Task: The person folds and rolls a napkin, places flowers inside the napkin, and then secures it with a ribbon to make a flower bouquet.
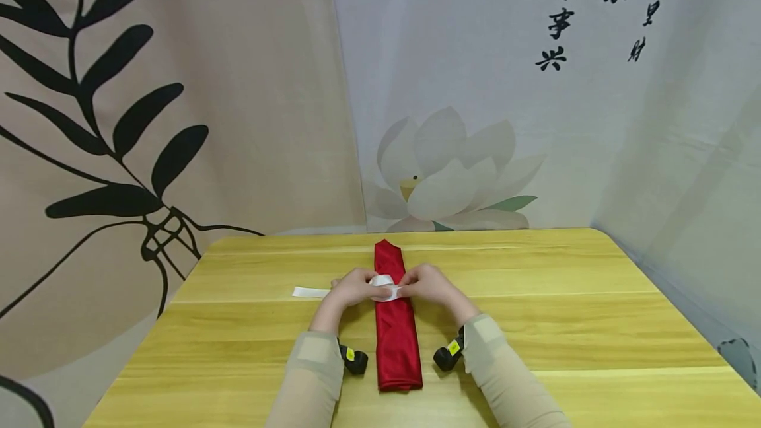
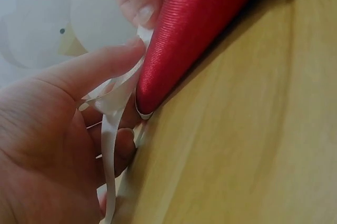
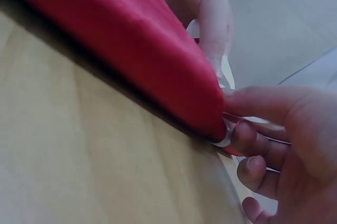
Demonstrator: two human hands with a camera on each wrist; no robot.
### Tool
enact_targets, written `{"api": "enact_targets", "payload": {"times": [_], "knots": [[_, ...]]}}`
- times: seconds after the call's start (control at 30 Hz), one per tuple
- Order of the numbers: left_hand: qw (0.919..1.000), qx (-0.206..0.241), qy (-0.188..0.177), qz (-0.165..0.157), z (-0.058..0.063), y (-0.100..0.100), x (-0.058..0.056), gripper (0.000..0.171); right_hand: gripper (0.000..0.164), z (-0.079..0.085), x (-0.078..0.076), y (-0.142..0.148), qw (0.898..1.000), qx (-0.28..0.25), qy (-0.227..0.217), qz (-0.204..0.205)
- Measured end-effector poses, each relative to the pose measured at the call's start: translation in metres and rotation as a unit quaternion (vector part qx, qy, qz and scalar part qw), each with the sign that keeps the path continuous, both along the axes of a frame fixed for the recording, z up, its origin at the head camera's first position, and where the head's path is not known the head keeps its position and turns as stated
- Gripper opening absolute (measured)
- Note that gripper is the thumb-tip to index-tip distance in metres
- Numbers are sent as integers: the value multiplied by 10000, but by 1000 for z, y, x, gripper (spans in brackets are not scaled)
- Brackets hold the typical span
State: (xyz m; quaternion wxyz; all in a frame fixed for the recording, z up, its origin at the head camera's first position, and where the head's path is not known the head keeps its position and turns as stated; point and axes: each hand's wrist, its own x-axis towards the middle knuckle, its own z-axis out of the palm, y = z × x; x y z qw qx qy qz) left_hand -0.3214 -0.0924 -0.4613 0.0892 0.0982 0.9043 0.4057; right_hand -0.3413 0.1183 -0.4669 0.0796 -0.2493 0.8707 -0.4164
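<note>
A long, folded strip of shiny red cloth [image 1: 398, 349] lies lengthwise on the wooden table. A white ribbon [image 1: 310, 292] passes round it above the middle, its loose end lying out to the left. On the cloth's left side, my left hand [image 1: 355, 287] pinches the ribbon between thumb and fingers; the left wrist view shows a ribbon tail [image 2: 108, 145] hanging over that palm. From the other side my right hand [image 1: 431, 284] pinches the ribbon at the cloth's right edge. Whether the ribbon is knotted is hidden by the fingers.
The yellow wooden table [image 1: 238, 362] reaches out on both sides of the cloth. Behind it hangs a pale curtain [image 1: 267, 84] printed with dark leaves, a lotus and black characters. Each wrist wears a small black camera [image 1: 355, 360].
</note>
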Motion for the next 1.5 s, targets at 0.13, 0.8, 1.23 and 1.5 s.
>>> {"api": "enact_targets", "payload": {"times": [0.13,0.8,1.23,1.5], "knots": [[10000,-28,-4,-26,2,1,1,27,10,-1,1,-4,10000,-63,32,-51],[9994,-330,83,14,-4,1,-3,19,19,8,-3,24,9983,-231,-532,97],[9994,-341,108,-4,-6,0,-4,21,19,4,-3,20,9995,-109,-284,64],[9993,-374,43,44,-6,2,-4,26,15,6,0,10,9997,-34,-237,94]]}}
